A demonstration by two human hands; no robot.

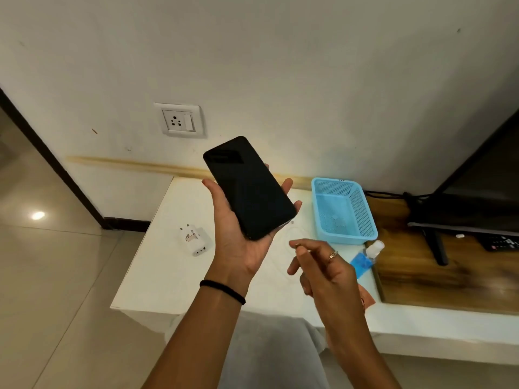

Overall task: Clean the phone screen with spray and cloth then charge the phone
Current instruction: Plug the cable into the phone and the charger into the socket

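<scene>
My left hand [238, 242] is raised above the white table [157, 276] and holds a black phone [248, 188] flat on its palm, dark screen up. My right hand [323, 270] hovers lower right of it. Its thumb and forefinger are pinched, seemingly on a thin white charging cable [280, 248] that loops over the table. A white charger adapter [195, 238] lies on the table to the left. A small spray bottle [366, 258] with a blue label lies beside the right hand. An orange cloth [368, 300] peeks out from behind that wrist.
A wall socket with a switch [179, 120] is on the white wall above the table. An empty blue plastic basket [344, 210] stands at the back right. Further right, a TV [483, 192] stands on a wooden surface with a remote [501, 242]. Tiled floor lies to the left.
</scene>
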